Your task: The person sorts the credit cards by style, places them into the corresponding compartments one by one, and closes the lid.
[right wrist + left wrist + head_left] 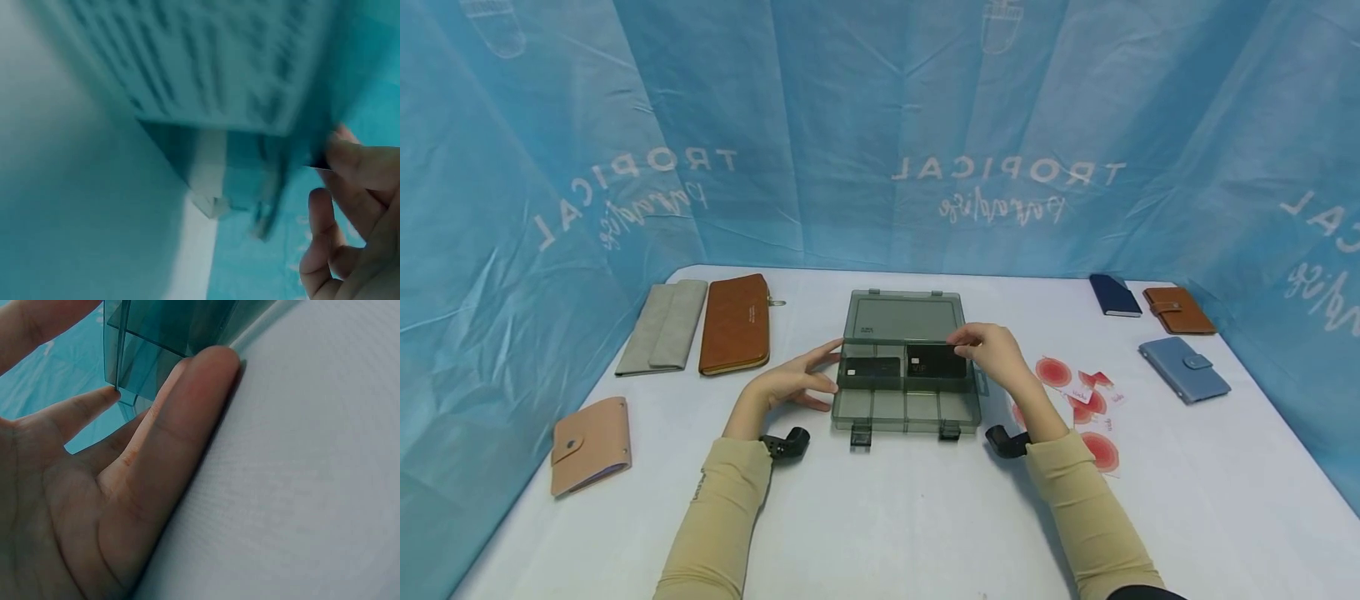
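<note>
Your left hand (790, 385) lies flat, fingers straight against the left wall of the smoky plastic box (906, 412). Right of that, your right hand (996, 354) pinches a black card (935, 361) inside it. Behind, the blue curtain (880, 125) reads "TROPICAL"; beneath, a white table (925, 517).

Looks like a staged recording booth rather than a home or shop. Closed in on three sides by a wrinkled blue printed curtain (880, 125) bearing the repeated word TROPICAL. Holds a single white-covered worktop (887, 517) laid out with spaced props: a grey wallet (662, 327) and a brown wallet (734, 324) at far left, a pink card holder (591, 445) near the left edge, three small wallets (1172, 337) at far right, red round stickers (1078, 400), and an open smoky plastic box (906, 367) at centre.
</note>
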`<state>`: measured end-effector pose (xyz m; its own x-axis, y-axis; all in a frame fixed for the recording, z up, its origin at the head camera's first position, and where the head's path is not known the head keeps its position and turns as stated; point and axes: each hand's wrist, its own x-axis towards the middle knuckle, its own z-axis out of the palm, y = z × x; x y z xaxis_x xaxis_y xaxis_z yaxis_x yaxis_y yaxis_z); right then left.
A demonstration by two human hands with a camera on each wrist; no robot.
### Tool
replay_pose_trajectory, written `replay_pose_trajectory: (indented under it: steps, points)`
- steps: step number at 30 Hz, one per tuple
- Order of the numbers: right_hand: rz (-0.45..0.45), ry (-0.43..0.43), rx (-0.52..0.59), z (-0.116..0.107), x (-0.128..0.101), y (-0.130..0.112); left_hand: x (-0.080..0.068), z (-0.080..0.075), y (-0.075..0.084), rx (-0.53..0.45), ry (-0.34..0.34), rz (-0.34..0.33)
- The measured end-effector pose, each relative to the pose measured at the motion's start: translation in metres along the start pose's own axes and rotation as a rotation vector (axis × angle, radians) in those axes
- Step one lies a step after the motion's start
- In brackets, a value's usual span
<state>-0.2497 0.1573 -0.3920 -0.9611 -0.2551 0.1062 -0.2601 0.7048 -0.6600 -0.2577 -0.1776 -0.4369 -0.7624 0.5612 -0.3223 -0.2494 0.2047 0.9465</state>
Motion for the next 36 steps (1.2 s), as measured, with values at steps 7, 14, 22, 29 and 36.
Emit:
replay_pose_trajectory:
  steps: [7, 14, 22, 29, 36]
  points:
    - [-0.007, -0.051, -0.158, 0.011, 0.002, 0.0, 0.0, 0.0, 0.001, 0.01, 0.0, 0.004]
    - [-0.137, -0.026, -0.458, 0.013, 0.002, 0.002, 0.002, -0.001, 0.0, 0.005, 0.001, 0.0]
    - [-0.193, -0.086, -0.457, 0.008, 0.0, 0.008, -0.001, 0.0, 0.0, 0.005, -0.008, 0.01]
    - [-0.115, -0.076, -0.136, -0.028, -0.001, 0.031, -0.002, 0.0, 0.001, 0.002, -0.007, 0.013]
    - [0.128, -0.104, -0.102, -0.061, -0.013, 0.065, -0.002, 0.0, 0.0, 0.003, -0.011, 0.013]
